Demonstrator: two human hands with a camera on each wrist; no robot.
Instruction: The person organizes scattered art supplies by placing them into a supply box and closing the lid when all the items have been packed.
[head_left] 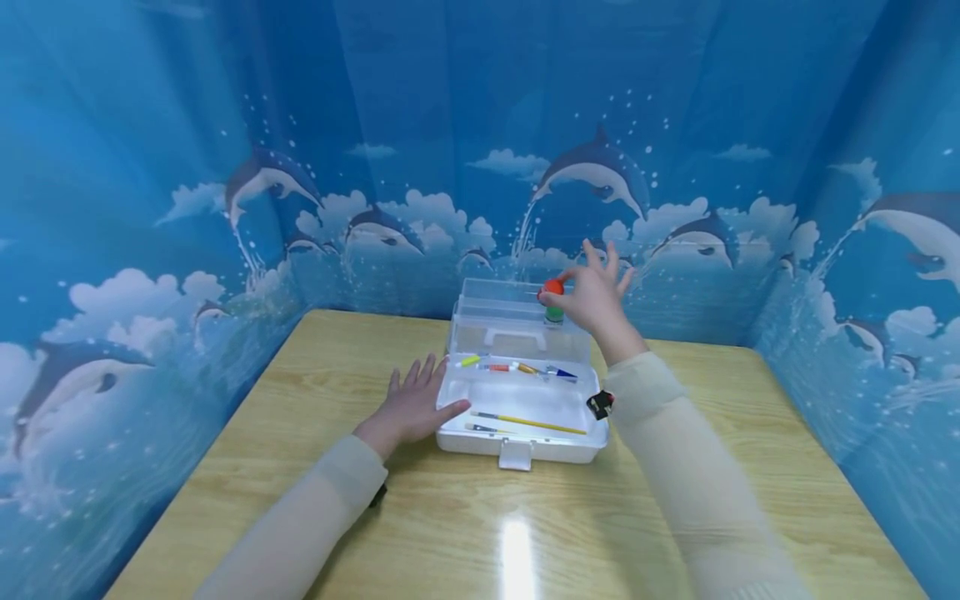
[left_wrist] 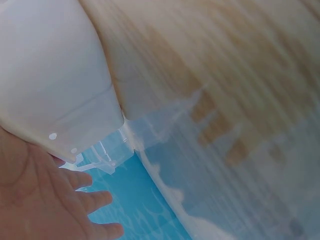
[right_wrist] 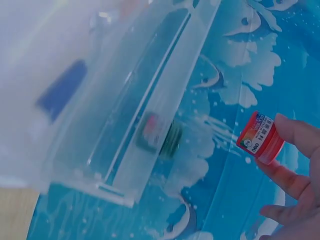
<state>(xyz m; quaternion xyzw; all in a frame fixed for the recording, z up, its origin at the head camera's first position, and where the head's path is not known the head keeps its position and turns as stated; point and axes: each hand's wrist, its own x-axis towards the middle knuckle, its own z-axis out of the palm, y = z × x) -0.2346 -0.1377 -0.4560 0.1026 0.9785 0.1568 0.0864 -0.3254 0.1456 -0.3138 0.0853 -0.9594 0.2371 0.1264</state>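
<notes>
A white plastic box (head_left: 450, 446) stands on the table, its clear lid (head_left: 480, 292) raised at the back. My left hand (head_left: 411, 404) lies along the box's left side, fingers straight and thumb over the rim. Above the lid, my right hand (head_left: 592, 298) pinches a small red paint jar (right_wrist: 261, 137) with a printed label between thumb and index finger; its other fingers spread out. Close below is a green jar (head_left: 554, 316), seen partly through clear plastic in the right wrist view; what it stands on is hidden. Inside the box lie a long yellow paintbrush (head_left: 540, 423) and a shorter brush (head_left: 487, 429).
Toward the back of the box lie a yellow item (head_left: 470, 360), a red one (head_left: 497, 367), an orange one (head_left: 528, 368) and a blue one (head_left: 562, 373). A front latch (head_left: 515, 455) hangs down. Dolphin-printed curtains (head_left: 420, 108) enclose the wooden table (head_left: 330, 358).
</notes>
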